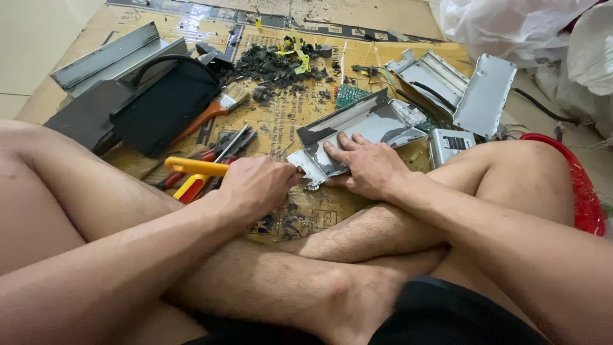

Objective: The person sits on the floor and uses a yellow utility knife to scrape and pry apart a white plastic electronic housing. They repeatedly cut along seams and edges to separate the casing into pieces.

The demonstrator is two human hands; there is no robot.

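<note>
Grey sheet-metal casing piece (357, 128) is lying on the flattened cardboard (281, 128) spread over the floor, right in front of the crossed legs. Right hand (367, 166) is spread flat on its near end, fingers open and pressing down, not wrapped around anything. Left hand (258, 186) is closed tight around a tool with yellow handles (195, 167), and the tool's tip sits right at the casing's torn near corner, just beside the right hand's fingertips; can't tell exactly what kind of tool it is since the fist hides the head. Just behind that hand there's a red-handled pair of pliers (220, 152) lying on the cardboard. Farther back, a paintbrush (220, 105) with an orange handle leans against a black box-shaped part (163, 105), and past it a pile of small black plastic bits (278, 64). Off to the right, two more pale metal covers (460, 89) are propped open, with a green circuit board (350, 94) between them and the pile. Red basket rim (584, 185) pokes out beside the right knee.
</note>
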